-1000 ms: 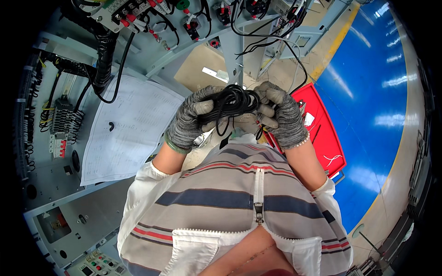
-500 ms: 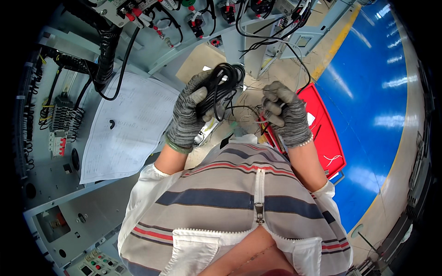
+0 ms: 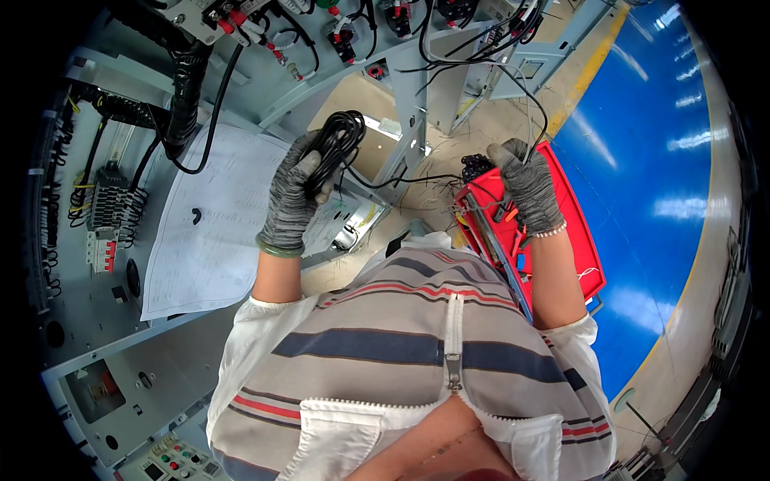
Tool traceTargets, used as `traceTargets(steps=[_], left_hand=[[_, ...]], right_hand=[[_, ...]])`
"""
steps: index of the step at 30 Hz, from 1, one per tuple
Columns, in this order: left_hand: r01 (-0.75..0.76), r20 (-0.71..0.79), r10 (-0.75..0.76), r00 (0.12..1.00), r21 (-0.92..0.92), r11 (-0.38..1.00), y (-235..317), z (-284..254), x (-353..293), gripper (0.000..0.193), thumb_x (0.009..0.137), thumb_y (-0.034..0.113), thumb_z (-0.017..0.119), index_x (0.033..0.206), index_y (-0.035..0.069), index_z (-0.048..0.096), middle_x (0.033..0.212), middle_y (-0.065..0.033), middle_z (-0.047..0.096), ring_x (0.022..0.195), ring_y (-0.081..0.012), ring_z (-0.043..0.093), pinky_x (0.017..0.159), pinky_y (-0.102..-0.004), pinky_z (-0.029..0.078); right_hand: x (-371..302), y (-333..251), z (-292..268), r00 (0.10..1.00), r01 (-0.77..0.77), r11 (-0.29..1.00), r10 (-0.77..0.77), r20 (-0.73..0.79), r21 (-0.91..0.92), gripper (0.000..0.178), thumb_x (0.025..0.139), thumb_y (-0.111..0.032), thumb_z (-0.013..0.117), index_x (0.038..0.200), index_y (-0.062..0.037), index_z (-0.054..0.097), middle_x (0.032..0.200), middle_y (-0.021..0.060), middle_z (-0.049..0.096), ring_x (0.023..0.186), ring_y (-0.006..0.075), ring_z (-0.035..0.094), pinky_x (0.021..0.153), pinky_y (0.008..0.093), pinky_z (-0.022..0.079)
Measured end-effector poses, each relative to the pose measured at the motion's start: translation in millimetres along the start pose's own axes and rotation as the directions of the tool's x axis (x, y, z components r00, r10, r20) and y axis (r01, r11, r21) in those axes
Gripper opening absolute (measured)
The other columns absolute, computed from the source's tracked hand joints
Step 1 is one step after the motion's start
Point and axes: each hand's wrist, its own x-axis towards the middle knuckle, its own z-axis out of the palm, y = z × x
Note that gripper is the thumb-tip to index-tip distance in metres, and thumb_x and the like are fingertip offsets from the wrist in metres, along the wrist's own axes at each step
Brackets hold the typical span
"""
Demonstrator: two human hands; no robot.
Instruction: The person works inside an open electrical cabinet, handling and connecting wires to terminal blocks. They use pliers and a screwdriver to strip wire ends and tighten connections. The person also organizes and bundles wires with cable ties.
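Observation:
My left hand [image 3: 289, 200], in a grey knit glove, is closed round a coil of black cable [image 3: 341, 140]. From the coil a single length of the cable runs right, toward my other hand, and its far end is lost near that hand. My right hand [image 3: 529, 188], gloved alike, is raised over a red tray [image 3: 581, 232] with its fingers closed. A thin dark wire [image 3: 543, 112] curves down from the hanging bundle into the fingers. Exactly how they grip it is partly hidden.
Drawing sheets [image 3: 216, 216] cover part of the grey cabinet on the left. Wired switches [image 3: 341, 40] line the panel above, with loose black wires [image 3: 473, 60] hanging at its right. A dark bunch [image 3: 477, 166] sits by the tray. Blue floor [image 3: 642, 176] lies at right.
My hands have moved apart: the left one went left with the coil, the right one went right. A length of cable now stretches out from the coil, and more of the tray shows.

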Motion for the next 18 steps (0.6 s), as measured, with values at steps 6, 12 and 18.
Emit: traceTargets(steps=[6,12,18], left_hand=[[0.046,-0.080,-0.024,0.997,0.283,0.958,-6,-3,1,0.041,0.089,0.023,0.057,0.124,0.004,0.048,0.085,-0.0072,0.058,0.057,-0.0080,0.052,0.044,-0.0182,0.040],[0.093,-0.143,-0.008,0.990,0.598,0.796,-85,-45,16,0.032,0.086,0.009,0.059,0.116,0.001,0.052,0.095,-0.0080,0.062,0.081,-0.0134,0.057,0.071,-0.0241,0.048],[0.016,-0.096,0.062,0.993,0.653,0.757,-120,-37,23,0.027,0.084,0.014,0.064,0.107,0.001,0.056,0.090,-0.0065,0.061,0.075,-0.0110,0.054,0.064,-0.0233,0.045]], right_hand=[[-5,-9,-20,0.998,-0.046,0.997,0.049,-0.039,0.056,0.023,0.087,-0.025,0.059,0.089,-0.0019,0.062,0.059,-0.0040,0.048,0.051,0.0055,0.041,0.048,0.0228,0.036],[-26,-46,-64,0.999,0.025,0.831,-0.002,-0.042,0.555,0.028,0.089,-0.031,0.058,0.093,-0.0034,0.056,0.050,-0.0066,0.031,0.036,0.0030,0.023,0.030,0.0195,0.019],[-30,-43,-54,0.996,0.043,0.980,-0.026,-0.089,0.194,0.037,0.090,-0.042,0.056,0.073,-0.0093,0.049,0.051,-0.0066,0.033,0.037,0.0031,0.025,0.032,0.0196,0.020]])
